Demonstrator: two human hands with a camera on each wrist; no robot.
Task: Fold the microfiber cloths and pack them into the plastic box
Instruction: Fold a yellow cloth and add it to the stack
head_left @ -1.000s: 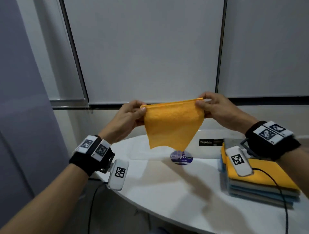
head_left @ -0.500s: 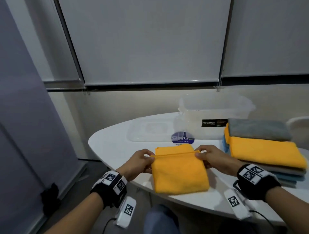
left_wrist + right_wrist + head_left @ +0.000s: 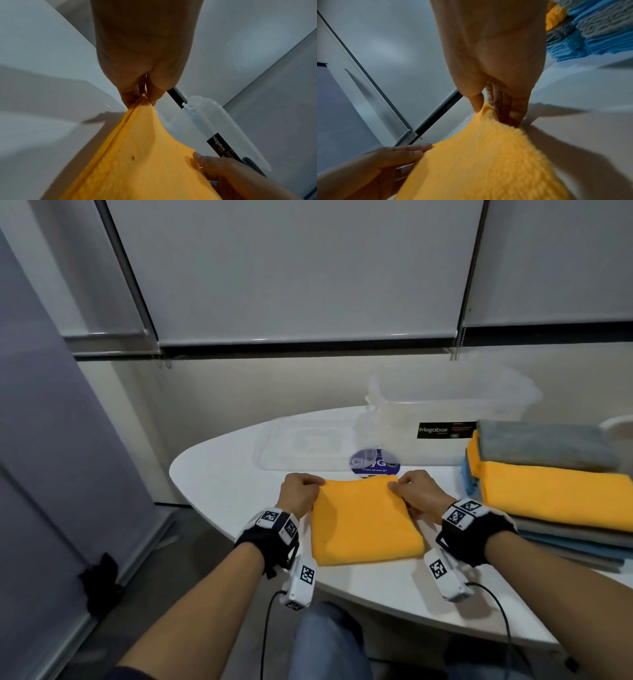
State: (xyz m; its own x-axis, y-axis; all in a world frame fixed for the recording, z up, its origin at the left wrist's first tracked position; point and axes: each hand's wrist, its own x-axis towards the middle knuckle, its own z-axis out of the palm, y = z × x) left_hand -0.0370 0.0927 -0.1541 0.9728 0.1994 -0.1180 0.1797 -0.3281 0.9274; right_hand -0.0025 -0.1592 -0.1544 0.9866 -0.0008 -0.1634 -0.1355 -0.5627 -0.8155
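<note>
Left hand, right hand on orange cloth

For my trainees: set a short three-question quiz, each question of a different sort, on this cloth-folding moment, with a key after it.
1. True or false: the orange cloth lies inside the plastic box.
2. Which part of that cloth do the hands pinch? A) its near corners B) its far corners C) its middle
3. Fill in: on top of the cloth stack at the right lies a folded ____ cloth.

Key
1. False: it lies on the white table, in front of the box.
2. B: the left hand and the right hand each pinch a far corner.
3. Grey.
</note>
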